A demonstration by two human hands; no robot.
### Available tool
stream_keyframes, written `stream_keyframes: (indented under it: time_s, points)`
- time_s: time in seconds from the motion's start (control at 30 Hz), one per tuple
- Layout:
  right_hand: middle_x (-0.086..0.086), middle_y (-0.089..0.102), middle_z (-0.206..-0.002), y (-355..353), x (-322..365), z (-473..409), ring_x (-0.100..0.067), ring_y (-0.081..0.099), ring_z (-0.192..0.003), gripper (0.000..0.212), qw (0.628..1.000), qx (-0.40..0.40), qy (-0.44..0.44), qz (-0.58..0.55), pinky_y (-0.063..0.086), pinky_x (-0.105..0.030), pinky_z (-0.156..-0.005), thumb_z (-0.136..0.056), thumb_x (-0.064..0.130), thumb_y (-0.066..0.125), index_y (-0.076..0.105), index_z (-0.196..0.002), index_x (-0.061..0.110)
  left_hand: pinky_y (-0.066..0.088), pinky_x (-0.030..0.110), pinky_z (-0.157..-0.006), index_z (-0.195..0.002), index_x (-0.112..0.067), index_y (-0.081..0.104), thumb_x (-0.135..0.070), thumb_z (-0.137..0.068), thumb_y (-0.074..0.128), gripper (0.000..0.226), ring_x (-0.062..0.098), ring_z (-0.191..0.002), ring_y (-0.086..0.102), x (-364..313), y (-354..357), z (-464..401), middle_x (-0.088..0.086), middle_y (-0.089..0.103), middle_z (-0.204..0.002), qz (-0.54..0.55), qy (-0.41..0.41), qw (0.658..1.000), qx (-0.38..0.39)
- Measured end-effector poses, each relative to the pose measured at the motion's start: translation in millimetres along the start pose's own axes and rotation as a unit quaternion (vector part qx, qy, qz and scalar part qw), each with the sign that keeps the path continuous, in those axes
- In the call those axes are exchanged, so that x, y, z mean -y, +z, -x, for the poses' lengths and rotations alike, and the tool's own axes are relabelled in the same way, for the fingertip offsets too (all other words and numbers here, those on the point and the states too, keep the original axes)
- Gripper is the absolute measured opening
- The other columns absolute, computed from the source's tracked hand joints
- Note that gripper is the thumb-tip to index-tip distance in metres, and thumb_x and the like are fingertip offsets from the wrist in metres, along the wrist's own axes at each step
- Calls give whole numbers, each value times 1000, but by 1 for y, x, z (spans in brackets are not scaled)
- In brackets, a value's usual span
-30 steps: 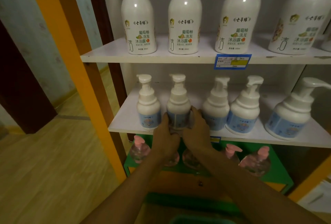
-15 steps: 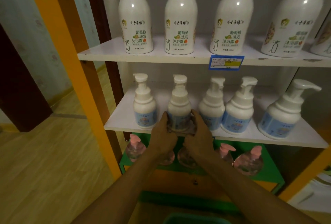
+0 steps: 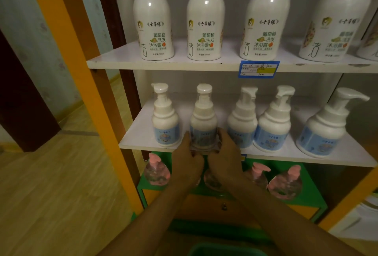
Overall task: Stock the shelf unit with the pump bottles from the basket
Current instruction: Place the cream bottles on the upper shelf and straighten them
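A small white pump bottle [image 3: 203, 120] with a blue label and a clear cap stands second from the left on the middle shelf [image 3: 141, 133]. My left hand [image 3: 188, 161] and my right hand [image 3: 225, 159] both hold its base at the shelf's front edge, one on each side. Another such bottle [image 3: 165, 121] stands to its left and three more [image 3: 273, 124] to its right. A green basket rim [image 3: 223, 250] shows at the bottom edge of the view.
Tall white bottles [image 3: 204, 24] line the top shelf, with a blue price tag [image 3: 258, 69] on its edge. Clear bottles with pink pumps [image 3: 156, 170] sit on a green stand [image 3: 306, 196] below. An orange post [image 3: 77, 83] borders the shelf on the left.
Both hands stay on the bottle's base, and the bottle stands slightly straighter and a bit further onto the shelf. The camera has shifted a little.
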State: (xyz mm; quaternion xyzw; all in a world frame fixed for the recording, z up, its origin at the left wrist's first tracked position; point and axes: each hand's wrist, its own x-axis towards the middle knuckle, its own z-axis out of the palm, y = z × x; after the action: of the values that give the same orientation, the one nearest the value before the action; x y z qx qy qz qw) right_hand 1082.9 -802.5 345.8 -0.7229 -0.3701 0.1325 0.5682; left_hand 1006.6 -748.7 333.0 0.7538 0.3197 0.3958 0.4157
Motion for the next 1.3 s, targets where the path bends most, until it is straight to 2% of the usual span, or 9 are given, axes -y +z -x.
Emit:
stream_keyframes:
  time_s: [0.17, 0.37, 0.6, 0.67, 0.77, 0.87, 0.97, 1.07, 1.3]
  points:
    - [-6, 60, -125, 5, 1, -4, -20, 55, -118, 47, 1000, 2, 19, -7, 39, -17, -92, -84, 7, 65, 50, -129, 12, 38, -5, -64, -123, -12, 53, 6, -83, 50, 44, -23, -77, 52, 1, 3, 1, -14, 58, -96, 19, -14, 1000, 5]
    - [-7, 59, -129, 11, -2, 2, -21, 54, -121, 54, 1000, -8, 12, 7, 42, -34, -106, -83, -2, 61, 48, -133, 12, 35, -8, -68, -126, -14, 51, 1, -87, 50, 42, 3, -97, 53, 3, 0, -6, -6, 58, -109, 21, -22, 999, 14]
    - [-1, 57, -129, 7, -5, 5, -17, 52, -122, 53, 1000, -6, 30, -4, 40, -30, -106, -82, -6, 56, 48, -132, 12, 43, 0, -81, -116, -12, 56, 1, -89, 49, 31, -4, -91, 54, 1, 6, 8, -11, 59, -106, -26, -15, 997, -67]
    - [3, 56, -120, -4, -5, 12, -12, 50, -117, 50, 998, -45, 38, 9, 37, -20, -98, -85, -8, 51, 49, -131, 12, 47, 14, -91, -119, -9, 57, 1, -88, 50, 33, 6, -101, 58, -1, 15, 18, -3, 63, -112, -53, -1, 992, -111]
    - [-4, 56, -122, -27, -7, 17, -17, 52, -116, 45, 986, -167, 5, 26, 40, -24, -94, -86, -6, 51, 51, -128, 10, 48, 37, -99, -125, -11, 54, -2, -89, 51, 38, 14, -109, 58, -11, 31, 23, 4, 63, -118, -36, 2, 998, -54]
    - [-9, 53, -129, -48, -14, 12, -24, 49, -121, 51, 979, -199, 21, 26, 40, -30, -99, -83, -6, 53, 47, -132, 9, 42, 20, -99, -137, -16, 43, -5, -91, 49, 48, 7, -117, 48, -31, 41, 21, -6, 52, -129, -13, -4, 1000, 23]
    - [-10, 52, -137, -63, -18, 6, -25, 47, -127, 57, 989, -140, 40, 24, 40, -34, -104, -83, -3, 54, 43, -137, 11, 37, 0, -78, -134, -25, 37, -3, -92, 48, 48, 3, -112, 44, -50, 50, 14, -19, 40, -114, 31, -11, 996, 77]
    - [-9, 52, -139, -69, -20, 0, -25, 48, -127, 59, 994, -96, 33, 31, 41, -40, -106, -85, 1, 57, 41, -140, 13, 35, 13, -88, -140, -18, 31, -5, -92, 48, 53, 7, -115, 43, -52, 61, -3, -13, 39, -116, 23, -44, 993, 105]
    - [-14, 58, -127, -68, -23, -13, -31, 55, -117, 53, 996, -77, 37, 38, 48, -47, -97, -82, 2, 54, 45, -134, 8, 46, 17, -74, -121, -15, 51, -11, -87, 56, 35, 13, -98, 61, -35, 71, -18, -1, 63, -112, 9, -60, 995, 84]
